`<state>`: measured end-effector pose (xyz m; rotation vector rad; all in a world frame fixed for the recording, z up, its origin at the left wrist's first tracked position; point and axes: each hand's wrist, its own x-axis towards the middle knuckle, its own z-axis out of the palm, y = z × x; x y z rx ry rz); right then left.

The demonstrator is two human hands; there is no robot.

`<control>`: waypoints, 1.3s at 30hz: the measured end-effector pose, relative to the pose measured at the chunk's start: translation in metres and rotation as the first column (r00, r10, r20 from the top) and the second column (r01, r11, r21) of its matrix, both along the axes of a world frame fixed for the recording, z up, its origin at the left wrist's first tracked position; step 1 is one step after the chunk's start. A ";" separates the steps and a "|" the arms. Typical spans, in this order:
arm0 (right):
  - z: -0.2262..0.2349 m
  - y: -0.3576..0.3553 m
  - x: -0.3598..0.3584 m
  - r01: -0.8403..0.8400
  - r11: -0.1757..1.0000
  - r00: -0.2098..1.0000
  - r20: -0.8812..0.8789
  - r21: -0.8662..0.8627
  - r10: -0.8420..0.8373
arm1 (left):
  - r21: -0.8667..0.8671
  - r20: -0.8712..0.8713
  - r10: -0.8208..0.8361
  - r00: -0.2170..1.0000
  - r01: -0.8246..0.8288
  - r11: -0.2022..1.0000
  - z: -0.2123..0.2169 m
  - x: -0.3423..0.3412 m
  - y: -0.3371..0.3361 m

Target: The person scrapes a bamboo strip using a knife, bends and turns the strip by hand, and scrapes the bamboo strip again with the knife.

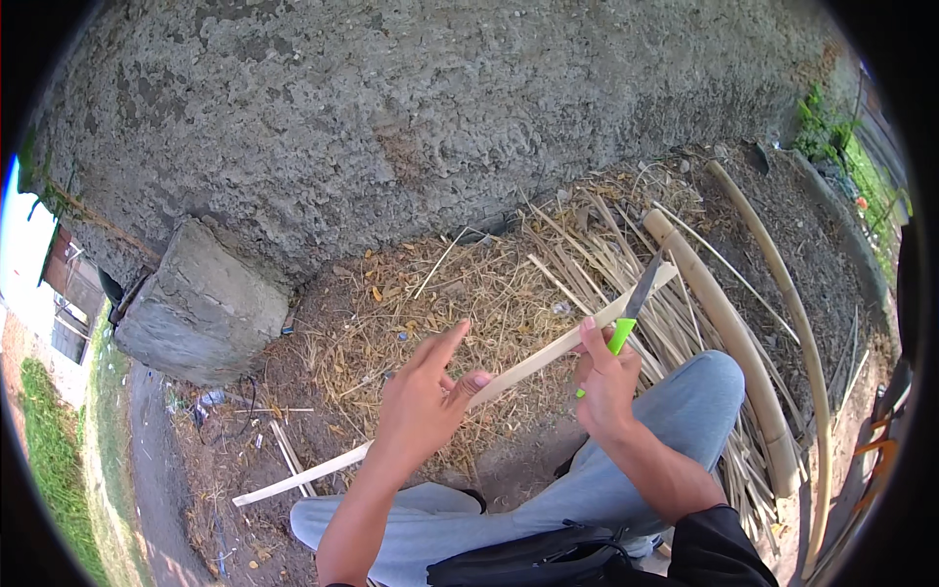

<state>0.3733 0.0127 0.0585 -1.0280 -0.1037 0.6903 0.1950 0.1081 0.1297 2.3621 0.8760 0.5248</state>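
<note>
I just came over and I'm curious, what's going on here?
A person's right hand holds a green-handled knife together with a long, pale strip. The left hand is at the same strip, nearer its other end; its grip isn't clear. More strips lie piled on the right, beside a thick pole.

two bare hands (421, 406) (608, 386) are showing, one bright-green-handled knife with grey blade (623, 333), one long flat pale bamboo strip (533, 364), two curved tan bamboo poles (738, 347) (808, 342), one rough grey concrete block (210, 303), loose thin bamboo strips (592, 259) being too many for counting
</note>
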 end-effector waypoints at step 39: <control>-0.051 -0.059 0.188 0.331 0.938 0.943 0.057 -0.101 -0.327 | -0.744 0.666 0.740 0.094 0.149 0.651 -0.176 -0.206 0.057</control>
